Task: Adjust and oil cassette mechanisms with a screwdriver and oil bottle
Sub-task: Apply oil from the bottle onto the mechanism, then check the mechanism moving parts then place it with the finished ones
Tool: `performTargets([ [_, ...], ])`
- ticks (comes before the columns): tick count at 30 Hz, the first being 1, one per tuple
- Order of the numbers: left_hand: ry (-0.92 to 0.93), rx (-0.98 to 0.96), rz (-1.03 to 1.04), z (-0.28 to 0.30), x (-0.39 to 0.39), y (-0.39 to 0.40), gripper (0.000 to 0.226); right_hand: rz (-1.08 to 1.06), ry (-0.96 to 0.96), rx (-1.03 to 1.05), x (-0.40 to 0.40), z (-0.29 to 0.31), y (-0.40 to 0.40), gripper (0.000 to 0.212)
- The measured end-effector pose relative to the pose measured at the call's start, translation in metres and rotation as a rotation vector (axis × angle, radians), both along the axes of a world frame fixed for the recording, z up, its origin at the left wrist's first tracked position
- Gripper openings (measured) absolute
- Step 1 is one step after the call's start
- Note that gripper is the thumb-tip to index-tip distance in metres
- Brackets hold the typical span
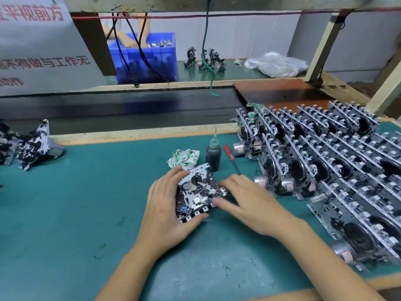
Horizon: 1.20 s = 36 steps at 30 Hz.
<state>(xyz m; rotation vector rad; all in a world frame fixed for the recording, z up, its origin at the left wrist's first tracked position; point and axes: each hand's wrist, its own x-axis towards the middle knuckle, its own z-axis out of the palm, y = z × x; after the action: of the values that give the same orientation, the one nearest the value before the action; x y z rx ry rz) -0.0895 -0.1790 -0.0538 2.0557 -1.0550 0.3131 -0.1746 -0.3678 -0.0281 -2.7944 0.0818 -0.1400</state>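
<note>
At the far left edge of the green-topped table lies a loose heap of black-and-silver mechanism parts. Behind, on a farther surface, stands a blue plastic crate holding small metal pieces. Near the middle of the table, the left hand grasps a silver-and-black metal cassette mechanism, fingers curled over its far left edge and thumb hooked under its near edge; the mechanism lies face up between both hands. Just behind it sits a crumpled white cloth with green print, then a dark round oil bottle with a thin needle tip standing upright, then a red-handled screwdriver lying flat on the table. The right hand is released, fingers stretched out, blurred, their tips at the mechanism's right edge. Rightward, dense rows of upright silver cassette mechanisms fill the table.
</note>
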Motion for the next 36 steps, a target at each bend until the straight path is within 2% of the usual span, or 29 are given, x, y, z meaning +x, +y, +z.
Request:
performTargets([
  [3,0.045,0.032,-0.112,0.003,0.000,0.004,0.080,0.076,0.022,-0.167,-0.008,-0.002,-0.004,0.073],
  [5,-0.056,0.109,-0.134,0.008,0.001,0.009,0.084,0.087,-0.047,-0.214,-0.016,-0.006,-0.005,0.071],
  [8,-0.184,0.176,-0.015,0.016,-0.003,0.019,0.093,0.042,-0.115,-0.198,-0.027,-0.013,-0.006,0.067],
  [12,-0.062,0.314,0.269,0.018,-0.019,0.028,0.077,0.010,-0.121,-0.131,-0.030,-0.016,-0.002,0.063],
  [14,-0.019,0.451,0.308,0.015,-0.022,0.028,0.072,0.008,-0.115,-0.125,-0.030,-0.016,-0.001,0.063],
  [16,-0.099,0.527,0.269,0.013,-0.022,0.028,0.066,0.022,-0.096,-0.112,-0.031,-0.017,-0.002,0.062],
  [20,-0.219,0.468,0.228,0.015,-0.018,0.026,0.057,0.090,-0.102,-0.103,-0.034,-0.016,-0.007,0.053],
  [24,-0.203,0.436,0.219,0.020,-0.016,0.024,0.057,0.089,-0.134,-0.064,-0.035,-0.016,-0.008,0.051],
  [28,-0.144,0.515,0.214,0.019,-0.013,0.023,0.063,0.055,-0.150,-0.059,-0.035,-0.018,-0.008,0.050],
  [31,-0.182,0.547,0.157,0.018,-0.014,0.024,0.055,0.040,-0.144,-0.027,-0.035,-0.019,-0.009,0.052],
  [36,-0.250,0.397,0.197,0.009,-0.019,0.017,0.051,0.054,-0.163,-0.025,-0.036,-0.019,-0.012,0.056],
])
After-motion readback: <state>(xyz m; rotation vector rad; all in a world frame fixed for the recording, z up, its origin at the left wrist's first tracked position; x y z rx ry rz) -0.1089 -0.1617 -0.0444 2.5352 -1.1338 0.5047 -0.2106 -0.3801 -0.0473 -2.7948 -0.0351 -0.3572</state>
